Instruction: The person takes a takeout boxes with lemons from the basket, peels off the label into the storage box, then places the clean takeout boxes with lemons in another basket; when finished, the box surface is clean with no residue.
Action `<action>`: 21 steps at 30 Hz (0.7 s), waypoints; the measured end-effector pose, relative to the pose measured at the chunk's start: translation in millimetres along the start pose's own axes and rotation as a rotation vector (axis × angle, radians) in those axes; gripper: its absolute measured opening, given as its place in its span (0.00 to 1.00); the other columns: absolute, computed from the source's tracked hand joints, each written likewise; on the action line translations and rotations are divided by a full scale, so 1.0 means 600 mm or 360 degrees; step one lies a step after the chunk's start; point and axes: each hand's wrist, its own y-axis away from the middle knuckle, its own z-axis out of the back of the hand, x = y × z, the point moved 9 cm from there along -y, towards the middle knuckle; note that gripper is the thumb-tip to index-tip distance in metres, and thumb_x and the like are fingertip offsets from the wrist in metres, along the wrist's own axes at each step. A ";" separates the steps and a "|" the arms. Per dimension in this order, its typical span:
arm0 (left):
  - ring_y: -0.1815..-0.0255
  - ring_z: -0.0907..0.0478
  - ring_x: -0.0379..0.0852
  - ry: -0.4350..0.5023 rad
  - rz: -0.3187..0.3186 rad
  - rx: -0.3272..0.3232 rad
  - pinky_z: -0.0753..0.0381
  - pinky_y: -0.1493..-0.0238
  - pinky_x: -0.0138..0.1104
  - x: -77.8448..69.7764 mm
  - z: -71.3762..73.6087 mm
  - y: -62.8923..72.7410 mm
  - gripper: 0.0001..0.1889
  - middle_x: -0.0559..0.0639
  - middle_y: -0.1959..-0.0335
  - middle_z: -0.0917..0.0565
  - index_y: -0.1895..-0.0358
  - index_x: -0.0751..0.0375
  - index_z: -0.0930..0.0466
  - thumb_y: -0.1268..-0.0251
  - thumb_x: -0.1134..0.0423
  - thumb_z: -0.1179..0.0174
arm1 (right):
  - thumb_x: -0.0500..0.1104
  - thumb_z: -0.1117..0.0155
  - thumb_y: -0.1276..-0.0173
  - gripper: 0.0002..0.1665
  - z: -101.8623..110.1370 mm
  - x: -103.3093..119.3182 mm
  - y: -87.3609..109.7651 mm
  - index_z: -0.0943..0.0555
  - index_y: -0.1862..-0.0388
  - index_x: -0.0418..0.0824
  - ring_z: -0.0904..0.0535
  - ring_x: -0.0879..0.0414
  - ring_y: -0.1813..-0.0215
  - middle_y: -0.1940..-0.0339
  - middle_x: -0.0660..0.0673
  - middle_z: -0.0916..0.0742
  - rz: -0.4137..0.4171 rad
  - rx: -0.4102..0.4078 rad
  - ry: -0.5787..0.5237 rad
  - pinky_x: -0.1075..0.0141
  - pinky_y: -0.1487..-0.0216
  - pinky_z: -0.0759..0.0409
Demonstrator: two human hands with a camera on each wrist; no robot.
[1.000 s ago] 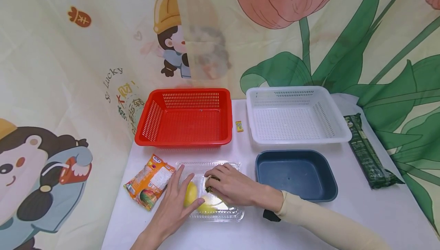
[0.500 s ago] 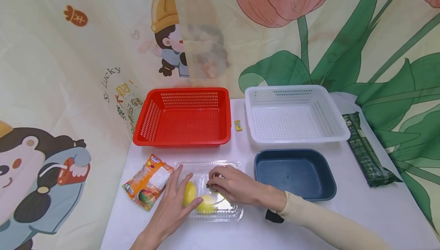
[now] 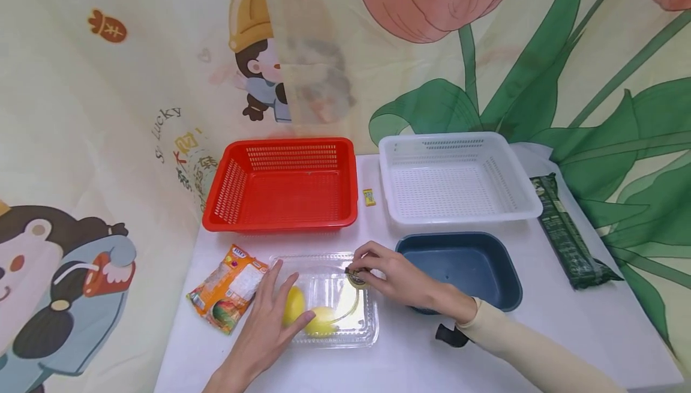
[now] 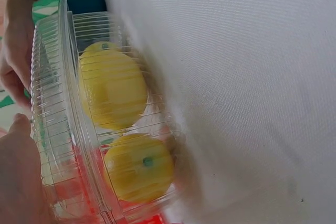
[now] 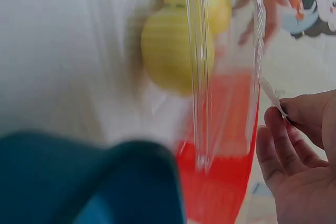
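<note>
A clear plastic clamshell box (image 3: 360,338) with two lemons, one lemon (image 3: 294,304) at the left and another lemon (image 3: 322,321) nearer the middle, lies at the front of the table. My left hand (image 3: 268,321) rests on the box's left side, fingers spread and straight. Thumb and fingertips of my right hand (image 3: 405,278) pinch the edge of a dark round sticker (image 3: 356,279) over the lid's right part. In the right wrist view the sticker (image 5: 272,97) shows as a pale strip, lifted at the pinched end and meeting the lid at the other.
Behind the box stands a red basket (image 3: 281,225), with a white basket (image 3: 464,219) to its right. A small yellow packet (image 3: 369,197) lies between them. An orange bag (image 3: 229,288) is at the left, a dark blue tub (image 3: 459,261) and a long green package (image 3: 572,234) at the right.
My right hand has moved rightward across the lid, drawing the pinched sticker with it. My left hand stays on the box's left side.
</note>
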 end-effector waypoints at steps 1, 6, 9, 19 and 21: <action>0.20 0.48 0.62 0.0003 0.0006 0.0005 0.33 0.31 0.66 0.001 0.000 0.001 0.41 0.56 0.16 0.53 0.25 0.52 0.35 0.36 0.36 0.37 | 0.35 0.30 0.33 0.14 0.008 -0.005 0.004 0.13 0.48 0.42 0.20 0.62 0.47 0.48 0.52 0.18 -0.0016 -0.0028 0.0000 0.72 0.49 0.17; 0.20 0.49 0.62 0.0014 0.0023 0.0020 0.32 0.31 0.65 0.004 0.001 0.004 0.42 0.56 0.16 0.53 0.24 0.52 0.36 0.36 0.34 0.38 | 0.33 0.29 0.34 0.15 0.049 -0.025 0.027 0.13 0.49 0.41 0.20 0.59 0.48 0.48 0.50 0.18 -0.0077 -0.0133 0.0038 0.67 0.53 0.15; 0.20 0.49 0.63 0.0018 0.0021 0.0012 0.33 0.31 0.66 0.005 0.002 0.004 0.42 0.56 0.16 0.53 0.24 0.52 0.36 0.36 0.35 0.37 | 0.32 0.29 0.35 0.16 0.072 -0.037 0.040 0.13 0.49 0.41 0.20 0.57 0.48 0.48 0.49 0.18 -0.0139 -0.0176 0.0079 0.66 0.51 0.15; 0.20 0.49 0.62 0.0005 0.0028 0.0039 0.34 0.31 0.66 0.004 -0.001 0.001 0.42 0.55 0.16 0.54 0.24 0.51 0.37 0.36 0.34 0.38 | 0.31 0.26 0.39 0.16 0.114 -0.079 0.102 0.12 0.52 0.41 0.18 0.58 0.52 0.49 0.49 0.17 -0.0306 -0.0254 0.0232 0.65 0.56 0.15; 0.20 0.49 0.63 0.0002 0.0012 0.0030 0.33 0.31 0.67 0.001 0.000 0.001 0.42 0.56 0.16 0.54 0.24 0.51 0.36 0.36 0.34 0.38 | 0.31 0.25 0.40 0.15 0.115 -0.089 0.113 0.12 0.53 0.40 0.18 0.58 0.53 0.50 0.49 0.17 -0.0339 -0.0231 0.0243 0.64 0.58 0.14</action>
